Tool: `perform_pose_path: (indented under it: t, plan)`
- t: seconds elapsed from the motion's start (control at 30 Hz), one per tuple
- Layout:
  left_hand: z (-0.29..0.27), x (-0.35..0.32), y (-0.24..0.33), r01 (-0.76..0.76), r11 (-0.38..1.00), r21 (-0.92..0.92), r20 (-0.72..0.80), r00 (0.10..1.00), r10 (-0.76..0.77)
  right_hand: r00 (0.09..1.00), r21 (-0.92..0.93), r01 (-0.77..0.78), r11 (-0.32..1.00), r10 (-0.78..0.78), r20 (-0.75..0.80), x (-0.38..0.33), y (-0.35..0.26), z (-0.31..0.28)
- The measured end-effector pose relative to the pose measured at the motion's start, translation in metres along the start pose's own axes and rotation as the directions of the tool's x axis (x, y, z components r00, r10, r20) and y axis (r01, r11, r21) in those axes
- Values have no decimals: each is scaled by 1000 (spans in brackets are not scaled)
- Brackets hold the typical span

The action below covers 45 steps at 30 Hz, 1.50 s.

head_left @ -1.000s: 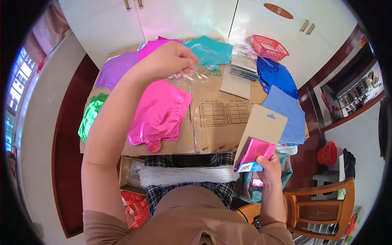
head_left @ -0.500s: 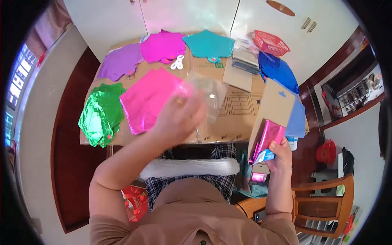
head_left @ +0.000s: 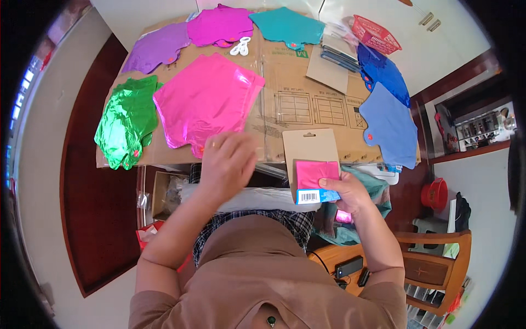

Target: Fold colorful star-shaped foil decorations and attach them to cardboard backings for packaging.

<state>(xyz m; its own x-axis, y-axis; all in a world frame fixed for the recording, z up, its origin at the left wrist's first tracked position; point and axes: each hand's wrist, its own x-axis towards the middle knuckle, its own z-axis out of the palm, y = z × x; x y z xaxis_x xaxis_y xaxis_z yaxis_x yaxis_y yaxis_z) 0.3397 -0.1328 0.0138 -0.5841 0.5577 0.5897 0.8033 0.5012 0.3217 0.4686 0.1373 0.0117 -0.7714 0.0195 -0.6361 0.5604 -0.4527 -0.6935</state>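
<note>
My right hand (head_left: 353,192) holds a tan cardboard hang card (head_left: 310,143) upright, its thumb pressed on a folded pink foil packet (head_left: 312,172) lying against the card. A blue and white barcode strip (head_left: 319,196) runs along the card's lower end. My left hand (head_left: 227,164) hovers at the table's front edge with curled fingers, slightly blurred; anything inside them is hidden. Just beyond it lies a stack of flat pink foil balloons (head_left: 205,101), star-like in outline. Green foil balloons (head_left: 127,120) lie to their left.
Cardboard (head_left: 274,71) covers the table. Around it lie purple (head_left: 159,46), magenta (head_left: 219,24), teal (head_left: 287,26), dark blue (head_left: 383,71) and light blue foil balloons (head_left: 390,123). White scissors (head_left: 240,46), stacked cards (head_left: 329,71) and a red basket (head_left: 376,34) are farther back. Clear plastic (head_left: 252,200) rests across my lap.
The clear bag by my left hand has gone from above the table; that hand has come down and nearer. My right hand has moved left, turning the card's front toward me.
</note>
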Motion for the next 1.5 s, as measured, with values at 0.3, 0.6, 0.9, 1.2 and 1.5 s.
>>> perform_pose_path:
  t: [0.3,0.6,0.9,1.2,1.5]
  plan:
    - [9,40,-34,-269,960,-73,504,821,268,904,-186,-154,970,215,369,-23,18,17]
    - [16,57,-46,-200,910,-362,402,848,346,872,-148,-200,969,245,424,-3,31,23]
    - [21,49,-40,-293,922,-252,326,872,366,910,-124,-200,972,231,343,3,15,27]
    - [23,42,-43,-367,896,-251,335,835,436,995,-16,-27,1000,29,93,0,26,34]
    - [18,28,-27,-542,823,-172,196,800,568,995,-84,98,992,-94,42,12,28,47]
